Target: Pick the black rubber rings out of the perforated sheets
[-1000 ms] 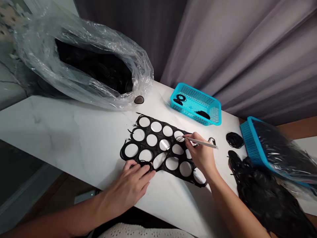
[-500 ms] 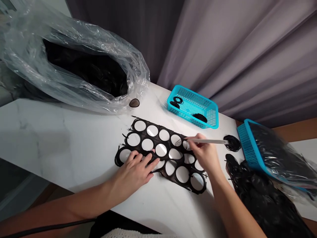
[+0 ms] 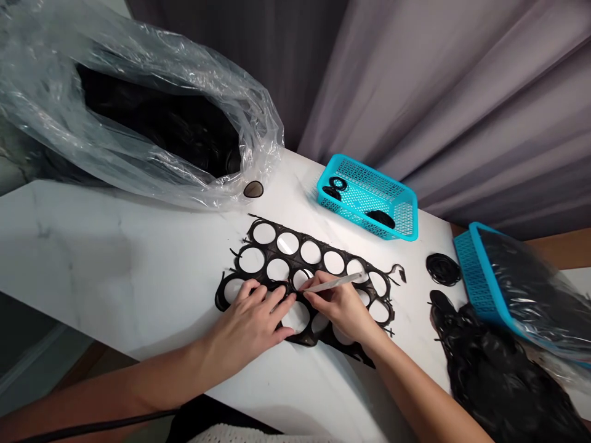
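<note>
Perforated black sheet lies mid-frame on the white marbled table. Left hand, fingers slightly spread, presses it; right hand pinches a slim tool. Grey curtain hangs upper right.

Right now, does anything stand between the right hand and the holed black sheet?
Nothing visible does: the right hand, with its slim tool, is at the black sheet. The left hand lies close beside; the open blue basket stands beyond the sheet.
</note>
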Available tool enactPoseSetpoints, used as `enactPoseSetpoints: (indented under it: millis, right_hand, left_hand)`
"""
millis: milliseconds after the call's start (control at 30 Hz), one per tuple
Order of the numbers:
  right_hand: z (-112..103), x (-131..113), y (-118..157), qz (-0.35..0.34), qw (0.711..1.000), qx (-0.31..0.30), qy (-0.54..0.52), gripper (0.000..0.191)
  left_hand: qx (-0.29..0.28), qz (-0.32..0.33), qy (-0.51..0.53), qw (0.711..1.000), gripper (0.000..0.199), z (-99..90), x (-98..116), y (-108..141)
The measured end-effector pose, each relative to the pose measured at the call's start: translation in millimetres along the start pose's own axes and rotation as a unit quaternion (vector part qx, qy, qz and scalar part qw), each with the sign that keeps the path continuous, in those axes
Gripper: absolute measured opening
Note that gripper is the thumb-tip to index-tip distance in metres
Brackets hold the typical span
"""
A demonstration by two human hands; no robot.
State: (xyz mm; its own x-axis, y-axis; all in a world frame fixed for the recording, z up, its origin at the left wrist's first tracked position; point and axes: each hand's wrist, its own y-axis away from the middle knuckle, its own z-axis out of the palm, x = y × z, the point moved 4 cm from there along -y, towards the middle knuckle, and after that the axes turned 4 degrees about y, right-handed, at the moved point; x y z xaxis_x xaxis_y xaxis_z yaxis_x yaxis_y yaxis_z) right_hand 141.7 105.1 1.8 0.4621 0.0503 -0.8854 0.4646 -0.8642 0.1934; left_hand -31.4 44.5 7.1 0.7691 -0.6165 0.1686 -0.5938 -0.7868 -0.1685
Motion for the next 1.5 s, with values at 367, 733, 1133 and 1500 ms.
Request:
enactPoseSetpoints:
  millis: [367, 733, 1133, 1500]
  right_hand:
    - [-2.4, -1.1, -0.2, 0.007, 1.0, 0.01, 0.006, 0.01]
    - [1.9, -10.7, 6.3, -0.068, 0.992, 0.03, 0.106, 0.016]
    - [-86.7, 1.4, 0.7, -0.062, 0.874, 0.353, 0.327, 0.012]
    - [-24.3, -61.2, 19.8, 0.0, 0.995, -0.082, 0.049, 0.006]
  left_hand:
    - [-0.014, 0.001, -0.009, 1.0, 0.046, -1.1, -0.3, 1.6]
    - [-0.024, -0.002, -0.001, 1.0, 0.046, 2.0, -0.6, 3.7]
    - [-0.018, -0.004, 0.011, 1.0, 0.043, 4.9, 0.3, 8.2]
    - [-0.014, -0.174, 0.463, 0.869, 0.072, -37.9, -33.6, -2.6]
